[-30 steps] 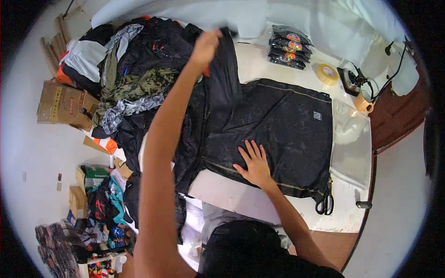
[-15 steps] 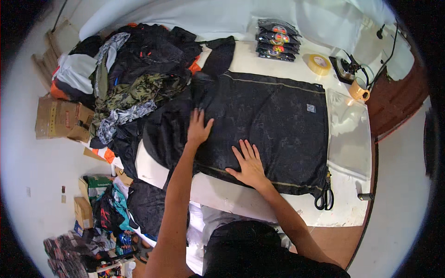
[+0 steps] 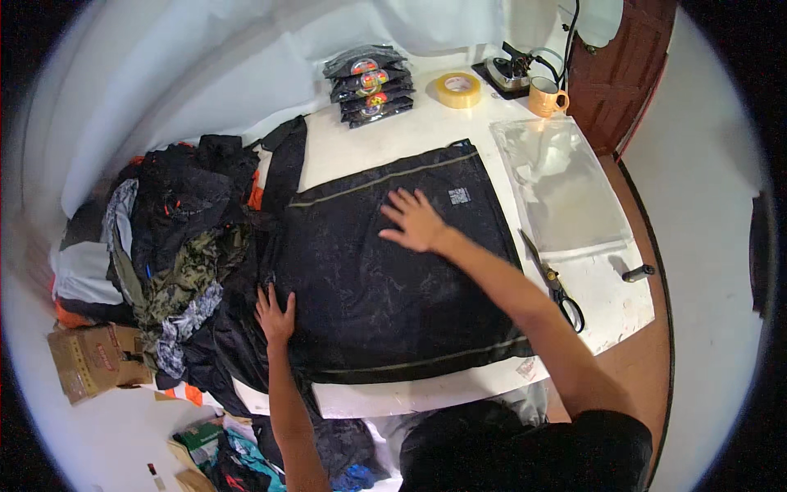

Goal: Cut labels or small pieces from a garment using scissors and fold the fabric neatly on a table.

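A black garment [image 3: 385, 279] with pale seam lines lies spread on the white table, a small printed patch [image 3: 459, 196] near its upper right corner. My left hand [image 3: 275, 316] rests with fingers spread at the garment's left side, by the dark folds. Over the upper middle of the cloth, my right hand [image 3: 414, 221] is stretched out with fingers apart, left of the patch. Neither hand grips anything. Scissors with black handles [image 3: 557, 287] lie just beyond the garment's right edge.
At left is a heap of clothes [image 3: 197, 197] above a cardboard box [image 3: 102, 361]. Along the back are packaged black items [image 3: 370, 86], a tape roll [image 3: 458, 88], an iron [image 3: 508, 72] and a mug [image 3: 545, 98]. Clear plastic bags [image 3: 566, 189] and a small black cylinder [image 3: 638, 273] lie right.
The view has shifted. My right hand has moved from the garment's near edge up toward the patch. My left hand remains at the left side, now nearer the dark folds. The scissors are more exposed.
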Demonstrator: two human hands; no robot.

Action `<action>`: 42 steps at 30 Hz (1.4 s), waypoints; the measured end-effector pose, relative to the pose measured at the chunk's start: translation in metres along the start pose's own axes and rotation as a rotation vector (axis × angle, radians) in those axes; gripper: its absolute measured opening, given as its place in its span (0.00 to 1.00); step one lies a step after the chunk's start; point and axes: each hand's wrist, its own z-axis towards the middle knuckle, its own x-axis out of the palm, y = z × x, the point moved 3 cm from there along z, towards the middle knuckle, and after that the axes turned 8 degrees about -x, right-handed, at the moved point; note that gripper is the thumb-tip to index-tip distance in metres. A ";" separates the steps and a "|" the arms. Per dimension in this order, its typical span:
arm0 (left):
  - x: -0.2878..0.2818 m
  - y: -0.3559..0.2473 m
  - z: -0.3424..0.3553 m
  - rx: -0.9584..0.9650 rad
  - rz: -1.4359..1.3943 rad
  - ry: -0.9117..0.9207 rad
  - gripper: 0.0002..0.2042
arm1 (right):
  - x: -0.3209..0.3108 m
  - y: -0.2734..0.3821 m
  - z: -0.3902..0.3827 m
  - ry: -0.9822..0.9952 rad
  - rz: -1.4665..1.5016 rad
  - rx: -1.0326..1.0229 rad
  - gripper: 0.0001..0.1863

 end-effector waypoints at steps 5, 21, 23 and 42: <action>0.004 -0.024 0.000 -0.013 0.052 -0.046 0.32 | -0.025 -0.121 0.012 0.028 -0.195 0.573 0.40; 0.027 -0.110 0.067 0.162 0.002 -0.020 0.37 | -0.041 -0.154 -0.002 0.252 -0.220 0.446 0.44; 0.028 -0.071 0.063 0.094 0.012 -0.005 0.38 | -0.043 -0.174 0.003 0.353 -0.230 0.480 0.43; 0.003 -0.240 0.007 0.622 -0.327 -0.037 0.25 | -0.055 -0.226 -0.004 -0.227 0.031 0.821 0.19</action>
